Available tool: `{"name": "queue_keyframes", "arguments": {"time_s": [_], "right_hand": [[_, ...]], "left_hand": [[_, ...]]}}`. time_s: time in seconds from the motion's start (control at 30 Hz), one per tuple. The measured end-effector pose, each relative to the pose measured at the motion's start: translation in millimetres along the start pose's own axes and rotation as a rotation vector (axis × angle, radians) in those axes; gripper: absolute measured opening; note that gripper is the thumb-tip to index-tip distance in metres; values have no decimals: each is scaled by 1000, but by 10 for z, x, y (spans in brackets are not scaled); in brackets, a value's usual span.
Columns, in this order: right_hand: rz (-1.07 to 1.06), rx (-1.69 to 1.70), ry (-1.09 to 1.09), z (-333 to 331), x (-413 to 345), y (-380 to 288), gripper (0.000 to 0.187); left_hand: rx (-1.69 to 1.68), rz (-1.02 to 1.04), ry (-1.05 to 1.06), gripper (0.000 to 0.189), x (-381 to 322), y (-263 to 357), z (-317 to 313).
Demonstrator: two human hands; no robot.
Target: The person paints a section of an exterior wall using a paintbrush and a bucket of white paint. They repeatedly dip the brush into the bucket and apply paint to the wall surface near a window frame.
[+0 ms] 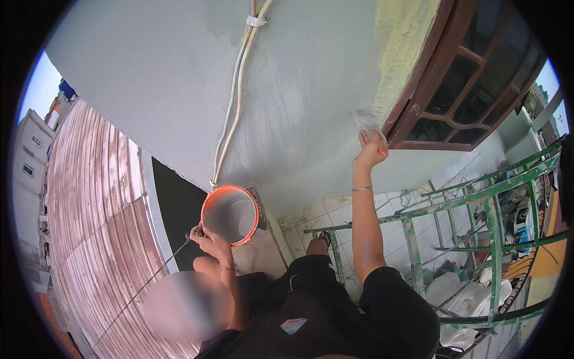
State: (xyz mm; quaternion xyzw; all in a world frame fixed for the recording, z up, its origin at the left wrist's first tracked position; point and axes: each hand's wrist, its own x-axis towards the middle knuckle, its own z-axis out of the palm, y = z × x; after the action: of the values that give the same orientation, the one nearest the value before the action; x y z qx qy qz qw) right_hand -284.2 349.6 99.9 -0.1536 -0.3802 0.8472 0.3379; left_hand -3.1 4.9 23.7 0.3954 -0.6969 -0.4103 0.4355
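Note:
My right hand [372, 148] is raised to the wall, closed around a paintbrush [367, 120]. A bit of its orange-red handle shows at the palm; the pale bristles lie on the wall close to the corner of a brown wooden window frame [415, 121]. My left hand [213, 244] grips the rim of an orange bucket [229, 215] holding grey paint. The bucket is over a ledge [260, 256]; whether it rests there is hard to tell. Grey paint covers much of the wall [179, 89], while a yellowish strip [397, 54] runs beside the window.
Two cables [237, 85] run down the wall, clipped together. A green metal scaffold frame [493, 256] stands at right above a tiled floor [345, 215]. Corrugated roofing [98, 202], crossed by a thin wire [143, 291], lies at left beside a dark opening [179, 202].

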Motion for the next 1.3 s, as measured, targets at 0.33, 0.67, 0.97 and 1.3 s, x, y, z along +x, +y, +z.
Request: {"name": "queue_keyframes", "arguments": {"time_s": [0.33, 0.67, 0.97, 1.3], "right_hand": [[-159, 48, -309, 1288, -129, -1430, 26], [-27, 203, -353, 495, -155, -265, 36], [380, -348, 83, -703, -319, 949, 30], [-172, 106, -612, 758, -815, -1377, 35]], "left_hand": [[-16, 30, 9, 18, -12, -33, 2], [16, 36, 10, 18, 4, -9, -12], [43, -3, -14, 20, 29, -42, 59], [31, -35, 19, 19, 3, -51, -1]]}}
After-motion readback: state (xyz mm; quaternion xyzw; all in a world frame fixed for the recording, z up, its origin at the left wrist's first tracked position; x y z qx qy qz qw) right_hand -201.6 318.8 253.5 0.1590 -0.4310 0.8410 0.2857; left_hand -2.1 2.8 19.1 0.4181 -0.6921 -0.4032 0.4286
